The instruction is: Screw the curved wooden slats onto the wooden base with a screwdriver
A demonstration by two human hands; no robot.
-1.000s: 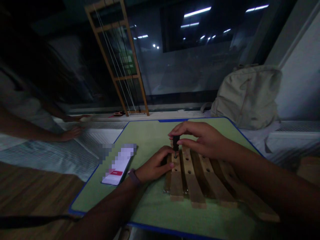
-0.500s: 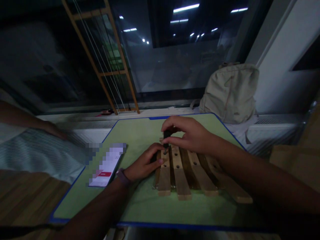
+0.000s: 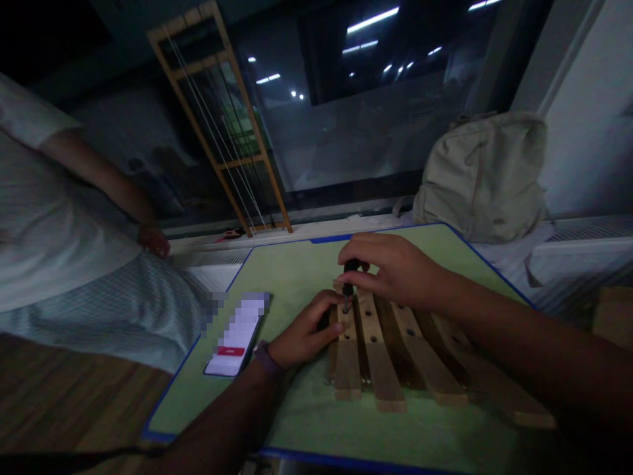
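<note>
My right hand (image 3: 386,264) grips a small screwdriver (image 3: 349,277) by its black handle. It stands nearly upright, its tip down at a hole near the far end of the leftmost wooden slat (image 3: 348,369). My left hand (image 3: 311,330) grasps that slat's left side, thumb on top by the nearer hole and a finger close to the screwdriver tip. To its right, several more slats with holes (image 3: 388,382) fan out over a darker brown wooden base (image 3: 403,366). The right forearm covers part of the rightmost slat (image 3: 529,406).
A phone (image 3: 242,330) lies lit on the green blue-edged table (image 3: 297,422), left of my hands. A person (image 3: 74,218) stands at the left. A wooden frame with strings (image 3: 227,132) leans on the window, and a beige backpack (image 3: 484,178) rests on the sill.
The view has shifted, so the table and hands appear further right. More of the person at the left shows. My hands keep their places on the screwdriver and slat.
</note>
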